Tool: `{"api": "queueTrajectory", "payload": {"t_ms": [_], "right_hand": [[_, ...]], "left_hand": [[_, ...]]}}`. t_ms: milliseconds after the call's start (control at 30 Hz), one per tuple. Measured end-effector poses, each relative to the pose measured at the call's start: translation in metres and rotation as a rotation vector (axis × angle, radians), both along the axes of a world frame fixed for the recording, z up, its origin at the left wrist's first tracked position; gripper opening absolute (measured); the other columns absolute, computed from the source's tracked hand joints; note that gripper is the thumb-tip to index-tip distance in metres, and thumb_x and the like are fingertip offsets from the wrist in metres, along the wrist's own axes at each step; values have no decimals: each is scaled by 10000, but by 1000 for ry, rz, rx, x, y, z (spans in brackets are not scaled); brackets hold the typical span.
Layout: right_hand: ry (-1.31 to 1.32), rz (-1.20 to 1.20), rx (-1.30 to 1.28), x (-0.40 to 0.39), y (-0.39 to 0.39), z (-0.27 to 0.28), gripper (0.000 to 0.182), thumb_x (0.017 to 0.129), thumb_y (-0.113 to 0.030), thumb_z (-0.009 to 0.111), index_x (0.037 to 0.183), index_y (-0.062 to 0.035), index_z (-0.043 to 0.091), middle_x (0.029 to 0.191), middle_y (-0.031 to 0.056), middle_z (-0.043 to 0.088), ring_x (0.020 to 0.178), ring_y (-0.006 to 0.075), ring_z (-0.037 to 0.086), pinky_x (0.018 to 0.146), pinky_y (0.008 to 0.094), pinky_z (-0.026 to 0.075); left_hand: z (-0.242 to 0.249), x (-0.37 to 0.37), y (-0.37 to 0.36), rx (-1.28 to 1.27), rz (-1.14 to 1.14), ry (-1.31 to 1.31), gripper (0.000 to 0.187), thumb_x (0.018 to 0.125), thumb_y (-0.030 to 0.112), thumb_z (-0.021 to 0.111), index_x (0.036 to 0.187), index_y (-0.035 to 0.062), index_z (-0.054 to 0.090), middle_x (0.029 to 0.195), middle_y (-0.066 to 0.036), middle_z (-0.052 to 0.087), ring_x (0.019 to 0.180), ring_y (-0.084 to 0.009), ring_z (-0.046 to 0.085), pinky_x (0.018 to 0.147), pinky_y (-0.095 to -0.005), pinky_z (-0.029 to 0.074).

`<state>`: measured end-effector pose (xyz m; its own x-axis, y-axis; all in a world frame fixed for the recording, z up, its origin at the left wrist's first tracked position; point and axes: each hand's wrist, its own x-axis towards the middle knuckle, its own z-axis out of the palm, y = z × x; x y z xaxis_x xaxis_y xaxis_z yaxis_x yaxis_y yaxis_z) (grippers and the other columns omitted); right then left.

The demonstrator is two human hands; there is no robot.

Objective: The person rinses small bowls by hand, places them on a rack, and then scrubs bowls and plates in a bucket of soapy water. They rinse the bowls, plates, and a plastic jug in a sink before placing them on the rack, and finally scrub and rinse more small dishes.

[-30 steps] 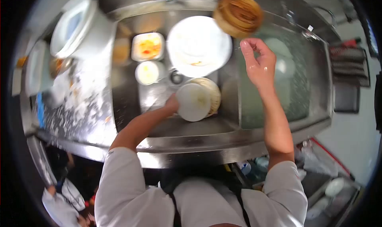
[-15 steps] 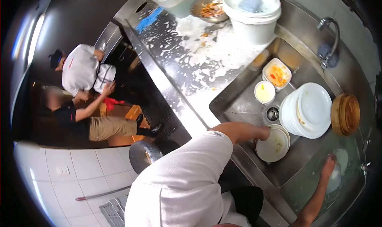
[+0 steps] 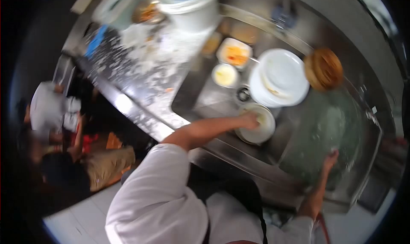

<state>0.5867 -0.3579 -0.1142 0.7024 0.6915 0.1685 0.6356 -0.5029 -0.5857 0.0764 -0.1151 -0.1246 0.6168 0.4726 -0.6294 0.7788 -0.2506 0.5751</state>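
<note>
My left hand (image 3: pixel 251 120) is over the inside of a round white bowl (image 3: pixel 265 130) in the sink basin, its fingers blurred. My right hand (image 3: pixel 330 158) is at the surface of the cloudy water (image 3: pixel 307 137) in the right basin; its fingertips are blurred and I cannot make out anything in them. A pale, indistinct shape (image 3: pixel 335 118) shows in the water beyond it. Behind the bowl stands a stack of white plates (image 3: pixel 279 77). Bamboo steamers (image 3: pixel 323 69) sit to the right of the stack.
A square food container (image 3: pixel 234 54) and a round tub (image 3: pixel 225 75) stand near the drain (image 3: pixel 243 94). The foamy counter (image 3: pixel 145 69) holds a white bucket (image 3: pixel 190 11), a metal bowl (image 3: pixel 147 11) and a blue cloth (image 3: pixel 96 40). Two people (image 3: pixel 47 105) (image 3: pixel 64 169) are at the left.
The view has turned, shifting the scene left and up. My left hand has moved from the bowl's rim to over its inside. The round item by my right hand no longer shows clearly.
</note>
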Motion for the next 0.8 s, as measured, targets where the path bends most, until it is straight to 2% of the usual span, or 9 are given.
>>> {"api": "queueTrajectory", "payload": {"t_ms": [33,67,133,200,233,300,500,600,800], "right_hand": [[186,-83,166,21,-6,-39,376,957,-198,538,1254,14,447,1176,142,554,1027,217,521,934,347,414],[97,-81,232,2,0,-28,332,934,-214,593,1160,21,524,1035,125,595,931,228,545,886,363,427],[106,-488,129,-69,46,48,239,915,-238,636,896,-8,573,802,52,564,761,173,517,745,331,431],[232,-430,278,-95,33,82,286,902,-244,659,758,-50,505,712,3,489,690,128,460,664,298,394],[293,-388,358,-99,33,91,336,895,-246,670,689,-71,470,667,-21,451,654,105,432,624,282,376],[390,-295,471,-83,-5,93,351,890,-224,672,683,-93,420,679,-44,431,652,74,387,601,253,335],[489,-101,621,-124,-56,174,266,908,-90,597,716,-126,417,692,-71,434,639,34,364,587,209,300],[460,-37,485,-155,-61,214,244,888,-56,578,720,-115,412,695,-69,426,651,34,367,591,208,299],[406,35,222,-214,-65,263,217,862,-50,564,709,-90,414,656,-80,358,628,42,353,553,236,285]], "left_hand": [[12,0,-2,-43,66,-23,593,832,422,606,1259,13,561,1210,-238,597,1132,-371,570,995,-422,426],[18,-2,-6,-45,57,-31,571,835,393,618,1254,9,561,1176,-225,615,1098,-352,591,954,-418,456],[37,-1,-15,-183,154,-33,466,857,337,608,1183,4,584,1041,-184,636,959,-296,620,828,-404,504],[65,-3,-18,-438,354,-24,327,895,283,563,1049,2,628,837,-128,643,750,-223,637,657,-382,542],[57,2,-15,-594,432,-125,286,899,262,562,1030,13,614,837,-108,629,747,-210,626,648,-356,539],[32,17,-13,-906,588,-329,206,908,222,561,991,35,587,838,-68,601,743,-184,604,632,-304,534],[98,101,-16,-949,1170,-636,93,901,129,527,965,64,544,875,-66,594,710,-188,592,616,-330,531],[80,127,-30,-981,1281,-627,112,905,139,521,1003,89,545,916,-70,599,737,-189,598,636,-351,533],[52,106,-59,-1001,1225,-506,167,928,162,475,1010,89,600,905,-81,634,788,-237,628,672,-422,529]]}}
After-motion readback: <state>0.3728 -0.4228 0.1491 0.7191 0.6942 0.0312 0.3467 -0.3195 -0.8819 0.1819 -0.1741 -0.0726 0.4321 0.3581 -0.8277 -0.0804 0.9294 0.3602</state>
